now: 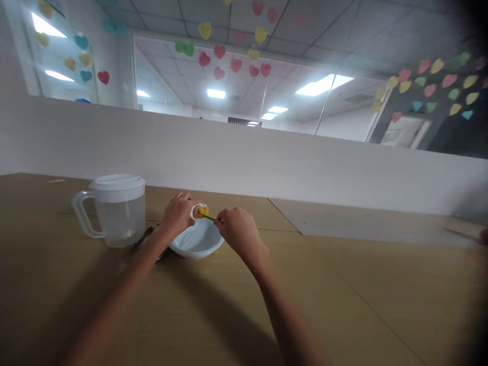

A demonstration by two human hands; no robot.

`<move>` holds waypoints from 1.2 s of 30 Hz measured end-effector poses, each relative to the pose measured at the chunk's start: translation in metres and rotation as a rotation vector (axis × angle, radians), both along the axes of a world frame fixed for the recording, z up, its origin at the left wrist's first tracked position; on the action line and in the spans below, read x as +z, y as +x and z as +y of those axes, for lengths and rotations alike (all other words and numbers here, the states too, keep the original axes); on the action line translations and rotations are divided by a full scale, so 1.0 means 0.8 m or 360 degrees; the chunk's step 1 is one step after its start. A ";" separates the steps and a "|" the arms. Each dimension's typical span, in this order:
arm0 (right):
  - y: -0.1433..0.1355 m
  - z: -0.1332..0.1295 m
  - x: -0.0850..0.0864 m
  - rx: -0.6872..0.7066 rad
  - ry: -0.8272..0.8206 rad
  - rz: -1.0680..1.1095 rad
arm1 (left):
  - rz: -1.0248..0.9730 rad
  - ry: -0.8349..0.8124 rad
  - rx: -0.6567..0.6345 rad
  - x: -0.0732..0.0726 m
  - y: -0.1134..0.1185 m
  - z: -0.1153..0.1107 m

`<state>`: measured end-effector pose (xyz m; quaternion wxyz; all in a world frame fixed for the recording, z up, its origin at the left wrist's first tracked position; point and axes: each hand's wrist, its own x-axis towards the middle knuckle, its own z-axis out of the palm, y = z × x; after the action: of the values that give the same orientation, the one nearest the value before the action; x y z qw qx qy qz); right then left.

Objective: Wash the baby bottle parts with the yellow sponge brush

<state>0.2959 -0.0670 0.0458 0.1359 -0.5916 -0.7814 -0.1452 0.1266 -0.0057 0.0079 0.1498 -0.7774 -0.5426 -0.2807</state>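
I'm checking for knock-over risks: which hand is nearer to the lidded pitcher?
Left. The left hand is right of the pitcher, by the white bowl's pitcher-side edge; the right hand is farther away, by the bowl's opposite edge.

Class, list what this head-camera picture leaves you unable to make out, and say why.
In the head view:
Dark object near the bowl: its full form, covered by the left forearm.
White-rimmed container: its outer side, wrapped by the left hand.
Green stick: its gripped end, inside the right hand.
Shape at far right: cut off by the edge, blurred.
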 end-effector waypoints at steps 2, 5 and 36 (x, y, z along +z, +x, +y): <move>-0.004 0.002 -0.003 -0.0001 0.0042 -0.0116 | 0.0007 -0.0006 -0.0070 0.000 0.007 -0.004; -0.012 0.009 -0.010 0.0052 0.0079 -0.0271 | 0.0021 -0.0066 -0.0220 0.001 0.015 -0.008; 0.093 0.072 -0.015 -0.0319 -0.0499 0.0337 | -0.0079 0.0173 0.0295 -0.005 -0.007 0.004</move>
<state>0.3704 -0.0093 0.0334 0.1083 -0.6922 -0.7129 0.0282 0.1213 -0.0023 0.0040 0.2035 -0.7075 -0.5997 -0.3138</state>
